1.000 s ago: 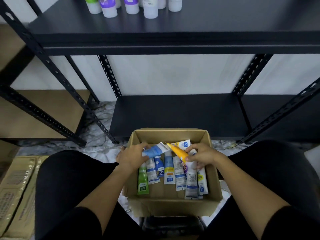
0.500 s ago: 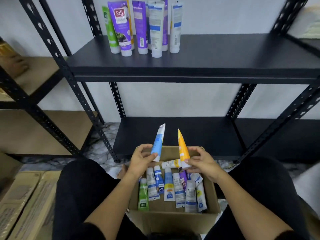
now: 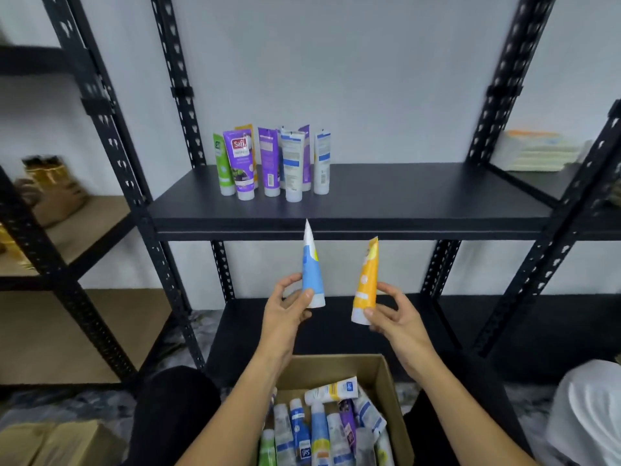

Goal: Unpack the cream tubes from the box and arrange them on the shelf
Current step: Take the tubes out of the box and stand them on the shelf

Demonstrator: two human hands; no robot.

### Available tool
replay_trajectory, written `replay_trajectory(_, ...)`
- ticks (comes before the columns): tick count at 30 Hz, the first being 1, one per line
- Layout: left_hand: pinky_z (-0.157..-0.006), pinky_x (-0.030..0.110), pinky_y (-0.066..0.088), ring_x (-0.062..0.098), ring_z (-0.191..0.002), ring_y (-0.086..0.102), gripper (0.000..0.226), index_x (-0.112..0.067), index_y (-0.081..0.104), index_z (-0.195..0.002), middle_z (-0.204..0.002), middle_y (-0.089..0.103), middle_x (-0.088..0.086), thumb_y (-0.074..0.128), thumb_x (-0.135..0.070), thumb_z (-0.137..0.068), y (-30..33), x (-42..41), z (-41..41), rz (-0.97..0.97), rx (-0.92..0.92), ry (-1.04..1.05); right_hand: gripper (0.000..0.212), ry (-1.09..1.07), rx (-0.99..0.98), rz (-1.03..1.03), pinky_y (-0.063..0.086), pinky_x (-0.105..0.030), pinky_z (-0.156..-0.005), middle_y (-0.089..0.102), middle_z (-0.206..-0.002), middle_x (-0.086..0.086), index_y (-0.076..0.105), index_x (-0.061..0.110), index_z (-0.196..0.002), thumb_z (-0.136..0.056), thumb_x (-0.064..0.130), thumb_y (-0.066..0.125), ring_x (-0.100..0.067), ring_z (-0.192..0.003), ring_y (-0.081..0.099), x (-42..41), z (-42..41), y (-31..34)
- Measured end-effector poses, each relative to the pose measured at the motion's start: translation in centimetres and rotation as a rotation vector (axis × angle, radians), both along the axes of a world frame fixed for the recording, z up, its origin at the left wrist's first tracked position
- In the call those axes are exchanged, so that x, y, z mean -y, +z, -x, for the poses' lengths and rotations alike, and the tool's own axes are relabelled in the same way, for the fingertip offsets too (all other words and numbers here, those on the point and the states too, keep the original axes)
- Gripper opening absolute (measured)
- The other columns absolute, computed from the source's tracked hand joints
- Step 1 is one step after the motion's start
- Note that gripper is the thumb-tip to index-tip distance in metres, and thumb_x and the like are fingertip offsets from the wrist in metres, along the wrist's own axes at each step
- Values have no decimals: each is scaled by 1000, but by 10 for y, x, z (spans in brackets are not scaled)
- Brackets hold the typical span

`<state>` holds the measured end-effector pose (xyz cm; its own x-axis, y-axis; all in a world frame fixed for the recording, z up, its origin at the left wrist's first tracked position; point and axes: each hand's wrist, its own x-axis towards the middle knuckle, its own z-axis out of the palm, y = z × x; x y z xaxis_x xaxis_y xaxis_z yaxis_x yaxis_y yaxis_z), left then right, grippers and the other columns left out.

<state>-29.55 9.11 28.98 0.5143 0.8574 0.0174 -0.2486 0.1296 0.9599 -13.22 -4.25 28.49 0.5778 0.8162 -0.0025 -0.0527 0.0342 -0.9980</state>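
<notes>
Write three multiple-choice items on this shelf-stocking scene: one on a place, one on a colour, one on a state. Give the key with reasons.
1. Where do the stocked tubes stand?
A. on the black shelf, left of its middle
B. on the floor
C. inside the box

2. What colour is the tube in the right hand?
A. green
B. purple
C. orange

3. How is the blue tube held by the left hand?
A. lying flat on the palm
B. gripped at its cap end, crimped end up
C. hanging cap end up

Key: 1 A, they stand grouped upright there; 2 C, the orange tube is pinched at its base; 3 B, its narrow end points up.
</notes>
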Motion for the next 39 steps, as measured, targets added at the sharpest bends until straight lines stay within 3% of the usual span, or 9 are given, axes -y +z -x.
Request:
replay_trajectory(4,-77,31,48,14,-90,64,33,-26,57,-122,-105,74,2,68,-22,-91,35,-9,-18,-81,7,-28,50,-5,49,-71,51,-27,-82,76,-103,-6,54,31,-129,-86,13,74,-14,-94,70,-7,-11,40)
replay_trajectory(9,-74,26,48,6,-89,65,33,-22,57,-119,-103,74,0,70,-16,-89,77,-25,-43,-171,46,-3,49,-22,120,-152,52,-31,-91,75,-101,-8,53,30,-127,-88,9,72,-19,-101,70,-24,-26,85)
replay_trajectory(16,-80,22,54,14,-96,70,39,-19,54,-117,-104,74,3,74,-9,-85,133,-56,-79,-351,41,18,49,-80,193,-250,51,-23,-80,76,-98,-6,52,26,-127,-87,7,73,-17,-96,71,-57,-55,139)
replay_trajectory(19,-70,12,52,5,-91,70,40,-19,51,-116,-105,72,1,75,-10,-85,148,-73,-97,-427,-16,37,50,-114,246,-254,51,-24,-83,76,-99,-3,52,28,-125,-85,11,76,-15,-97,71,-74,-70,152)
replay_trajectory(22,-67,13,51,2,-86,69,41,-23,50,-112,-103,71,-4,77,-14,-83,150,-91,-117,-481,-92,98,51,-151,295,-245,51,-25,-84,76,-99,2,52,31,-124,-83,15,78,-11,-96,71,-89,-85,160)
replay_trajectory(25,-72,19,52,2,-89,67,43,-30,47,-109,-106,69,-9,78,-20,-82,144,-110,-133,-543,-221,166,51,-182,316,-238,51,-18,-76,76,-97,3,52,30,-123,-83,15,79,-6,-94,71,-103,-99,163)
replay_trajectory(29,-67,13,49,-1,-91,64,46,-33,44,-111,-111,63,-14,78,-23,-83,135,-126,-147,-642,-357,187,52,-202,342,-207,51,-14,-72,76,-96,5,52,31,-122,-82,15,80,-4,-92,71,-117,-112,161)
replay_trajectory(35,-69,15,52,-4,-90,61,42,-33,43,-105,-102,60,-17,77,-20,-83,125,-138,-165,-723,-442,197,52,-214,368,-172,52,-16,-73,76,-94,8,51,35,-119,-81,14,81,-4,-91,71,-138,-130,155)
replay_trajectory(39,-76,28,58,2,-91,63,39,-32,40,-103,-101,61,-13,74,-22,-86,113,-143,-171,-743,-514,225,52,-219,390,-146,53,-21,-77,75,-94,10,51,36,-117,-80,14,81,-4,-91,71,-152,-139,148)
